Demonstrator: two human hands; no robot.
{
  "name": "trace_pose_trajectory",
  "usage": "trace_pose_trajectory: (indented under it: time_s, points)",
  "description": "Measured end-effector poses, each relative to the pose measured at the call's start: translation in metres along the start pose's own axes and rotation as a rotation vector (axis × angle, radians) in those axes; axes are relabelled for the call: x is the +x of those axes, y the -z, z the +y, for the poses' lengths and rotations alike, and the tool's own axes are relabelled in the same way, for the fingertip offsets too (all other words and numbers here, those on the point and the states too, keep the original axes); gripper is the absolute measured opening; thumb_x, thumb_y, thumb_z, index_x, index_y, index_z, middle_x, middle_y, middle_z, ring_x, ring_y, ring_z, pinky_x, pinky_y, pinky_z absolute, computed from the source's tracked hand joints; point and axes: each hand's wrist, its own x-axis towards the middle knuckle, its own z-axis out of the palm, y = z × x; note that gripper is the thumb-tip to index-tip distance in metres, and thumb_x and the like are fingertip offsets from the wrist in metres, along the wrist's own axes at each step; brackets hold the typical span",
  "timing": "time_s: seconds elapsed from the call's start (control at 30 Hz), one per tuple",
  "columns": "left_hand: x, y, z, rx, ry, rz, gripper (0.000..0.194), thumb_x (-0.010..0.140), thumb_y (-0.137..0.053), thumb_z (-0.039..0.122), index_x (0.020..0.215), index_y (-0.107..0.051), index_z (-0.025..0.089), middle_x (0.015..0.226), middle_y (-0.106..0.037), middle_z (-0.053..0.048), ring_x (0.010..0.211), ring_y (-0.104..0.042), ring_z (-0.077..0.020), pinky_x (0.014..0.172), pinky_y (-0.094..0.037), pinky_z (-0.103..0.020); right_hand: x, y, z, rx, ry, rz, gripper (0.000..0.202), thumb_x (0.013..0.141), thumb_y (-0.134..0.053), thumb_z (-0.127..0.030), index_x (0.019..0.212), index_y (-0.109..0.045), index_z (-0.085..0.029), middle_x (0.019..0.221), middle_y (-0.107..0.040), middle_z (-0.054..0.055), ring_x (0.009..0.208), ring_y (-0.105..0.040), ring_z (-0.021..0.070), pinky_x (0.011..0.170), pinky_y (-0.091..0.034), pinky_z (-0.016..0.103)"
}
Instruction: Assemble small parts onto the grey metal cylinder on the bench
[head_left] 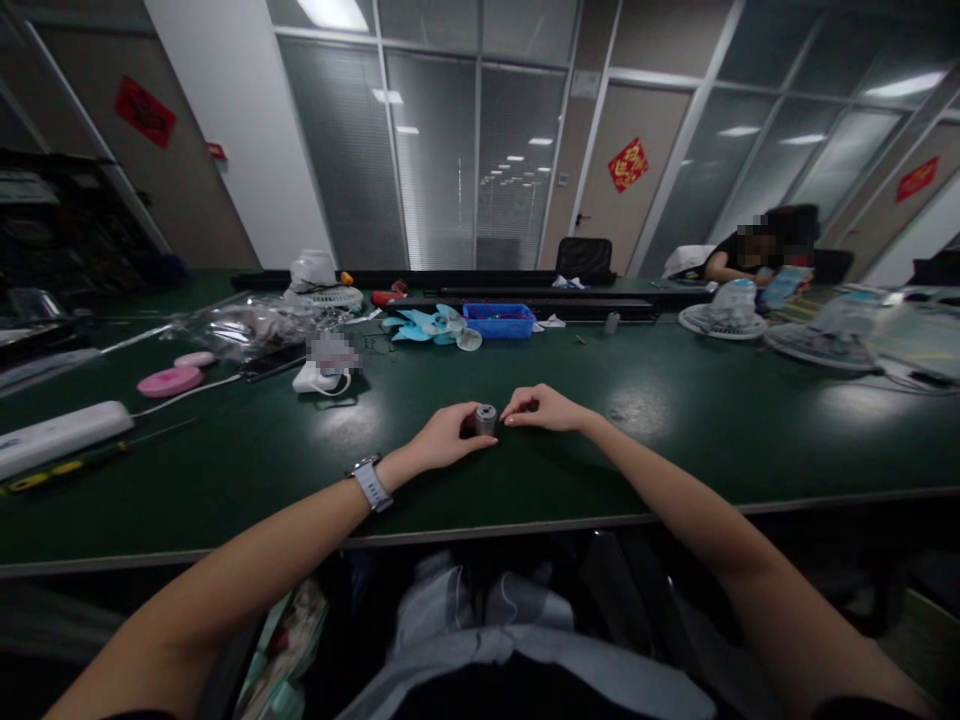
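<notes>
A small silvery metal cylinder, which looks like a small electric motor (486,424), stands upright on the green table. My left hand (441,438) is closed around its left side, thumb in front and fingers behind. Just to the right, my right hand (551,408) has thumb and forefinger curled into a pinch beside the motor's top. Whether anything tiny sits between those fingertips is too small to make out. A slight gap separates the right fingertips from the motor.
The green table (420,500) carries a blue bin (501,322), light-blue fan blades (424,325), plastic bags (247,325), a power strip (67,438) and a yellow-black screwdriver (64,472). Another metal cylinder (612,322) stands farther back. Fan parts (724,312) and another person (765,250) are at right.
</notes>
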Motion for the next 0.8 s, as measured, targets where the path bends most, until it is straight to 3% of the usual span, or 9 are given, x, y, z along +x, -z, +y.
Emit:
trace_pose_trajectory:
  time_s: [0.13,0.23,0.53,0.8]
  points:
    - [0.000,0.001,0.000,-0.015,0.003,-0.003,0.042,0.076,-0.065,0.047,0.105,-0.061,0.017,0.089,-0.066,-0.004,0.074,-0.058,-0.0169,0.065,-0.045,-0.027,0.004,-0.008,-0.020,0.039,-0.003,0.214,0.032,0.080,-0.065,-0.043,0.095,-0.073,-0.016,0.078,-0.061,0.003,0.067,-0.051,0.0114,0.061,-0.039,0.024]
    - [0.000,0.000,-0.001,-0.006,0.019,0.008,0.044,0.075,-0.066,0.048,0.103,-0.061,0.015,0.087,-0.066,-0.004,0.072,-0.058,-0.0171,0.064,-0.044,-0.028,0.007,-0.017,-0.029,-0.012,0.022,0.285,0.029,0.080,-0.064,-0.042,0.096,-0.073,-0.018,0.074,-0.059,0.002,0.063,-0.048,0.0105,0.058,-0.037,0.023]
    - [-0.001,0.000,0.000,0.015,-0.006,0.011,0.048,0.075,-0.066,0.048,0.109,-0.060,0.015,0.089,-0.066,-0.005,0.072,-0.059,-0.0174,0.063,-0.044,-0.028,0.010,-0.026,-0.040,-0.054,0.018,0.349,0.026,0.081,-0.064,-0.037,0.093,-0.073,-0.016,0.067,-0.053,0.000,0.058,-0.043,0.0090,0.055,-0.034,0.023]
    - [0.000,0.000,-0.003,0.005,-0.011,0.005,0.051,0.075,-0.065,0.049,0.112,-0.059,0.015,0.094,-0.067,-0.007,0.077,-0.059,-0.0187,0.069,-0.046,-0.030,0.009,-0.026,-0.036,-0.009,-0.036,0.287,0.033,0.080,-0.064,-0.045,0.094,-0.072,-0.016,0.062,-0.052,-0.002,0.055,-0.042,0.0086,0.051,-0.031,0.022]
